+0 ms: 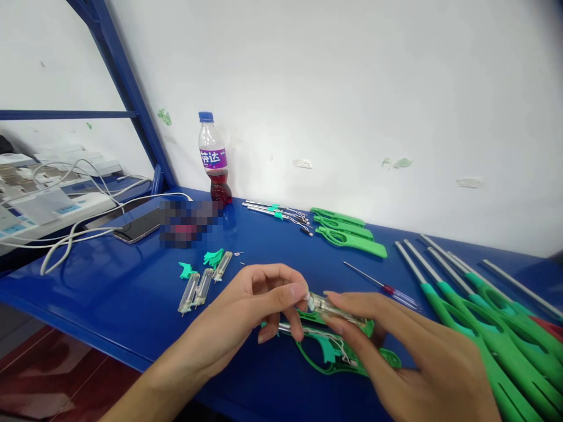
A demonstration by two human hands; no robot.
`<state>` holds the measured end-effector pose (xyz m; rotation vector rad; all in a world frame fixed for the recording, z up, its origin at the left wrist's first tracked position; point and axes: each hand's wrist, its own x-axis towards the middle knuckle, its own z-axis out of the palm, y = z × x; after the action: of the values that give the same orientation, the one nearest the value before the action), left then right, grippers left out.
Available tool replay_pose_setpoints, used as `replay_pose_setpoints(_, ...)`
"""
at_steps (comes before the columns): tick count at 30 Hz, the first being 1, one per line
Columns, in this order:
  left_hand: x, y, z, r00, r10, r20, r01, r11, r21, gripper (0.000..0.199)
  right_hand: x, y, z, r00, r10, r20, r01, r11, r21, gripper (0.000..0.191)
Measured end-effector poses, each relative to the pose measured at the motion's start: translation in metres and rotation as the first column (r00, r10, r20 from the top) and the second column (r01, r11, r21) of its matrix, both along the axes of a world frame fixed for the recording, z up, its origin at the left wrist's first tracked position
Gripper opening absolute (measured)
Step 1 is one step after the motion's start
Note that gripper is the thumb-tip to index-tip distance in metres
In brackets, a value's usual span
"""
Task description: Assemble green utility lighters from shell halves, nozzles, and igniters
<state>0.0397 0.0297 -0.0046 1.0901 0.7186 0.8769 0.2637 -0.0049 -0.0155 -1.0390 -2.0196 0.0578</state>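
Note:
My right hand (409, 346) is closed, gripping a clear lighter fuel tank (341, 310) between thumb and fingers. With thumb and forefinger pinched, my left hand (268, 302) meets the small white part (309, 298) at the tank's left end. Below both hands an opened green lighter casing (319, 366) lies on the table, partly hidden by them. It shows a teal trigger (328, 350), thin wires and part of a metal tube.
Several loose clear tanks (203, 286) and teal triggers (214, 258) lie left. Metal tubes with wires (277, 212), green casing halves (352, 240) and a screwdriver (396, 295) lie beyond. Several long-nosed lighters (470, 328) fill the right. A drink bottle (213, 158) and phone (141, 224) stand back left.

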Motion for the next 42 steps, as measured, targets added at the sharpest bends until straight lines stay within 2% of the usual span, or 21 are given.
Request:
replay_pose_setpoints(8, 0.002, -0.001, 0.001, 0.999, -0.008, -0.035, 0.010, 0.999, 0.034, 0.019, 0.000, 0.001, 0.000, 1.000, -0.009, 0.011, 0.008, 0.999, 0.031, 0.016)
replay_pose_setpoints(12, 0.000, -0.002, 0.000, 0.995, 0.003, -0.100, 0.005, 0.997, 0.073, 0.020, 0.001, 0.003, -0.002, 0.998, -0.017, 0.056, 0.015, 0.999, 0.042, 0.017)
replay_pose_setpoints(20, -0.003, -0.005, 0.003, 0.953, 0.067, -0.294, -0.017, 0.985, 0.171, 0.024, 0.002, 0.009, -0.009, 0.973, -0.064, 0.221, 0.027, 0.986, 0.167, 0.015)
replay_pose_setpoints(25, 0.000, -0.007, 0.004, 0.956, 0.058, -0.286, -0.014, 0.988, 0.151, 0.033, -0.001, 0.009, -0.006, 0.979, -0.072, 0.193, 0.037, 0.983, 0.182, 0.016)
replay_pose_setpoints(30, 0.000, -0.006, 0.000, 0.971, 0.057, -0.231, -0.025, 0.990, 0.139, 0.026, 0.001, 0.010, -0.009, 0.976, -0.044, 0.213, 0.006, 0.985, 0.172, 0.019)
replay_pose_setpoints(35, -0.001, -0.005, 0.001, 0.974, 0.060, -0.220, -0.036, 0.993, 0.110, 0.022, 0.005, 0.011, -0.016, 0.966, -0.005, 0.259, -0.030, 0.991, 0.133, 0.031)
replay_pose_setpoints(39, 0.000, -0.007, 0.001, 0.960, 0.086, -0.266, -0.051, 0.989, 0.136, 0.023, 0.008, 0.011, -0.018, 0.966, -0.001, 0.260, -0.038, 0.989, 0.143, 0.040)
replay_pose_setpoints(42, 0.003, -0.007, -0.001, 0.964, 0.103, -0.247, -0.063, 0.985, 0.163, 0.027, 0.008, 0.010, -0.018, 0.960, -0.005, 0.279, -0.041, 0.987, 0.158, 0.040)
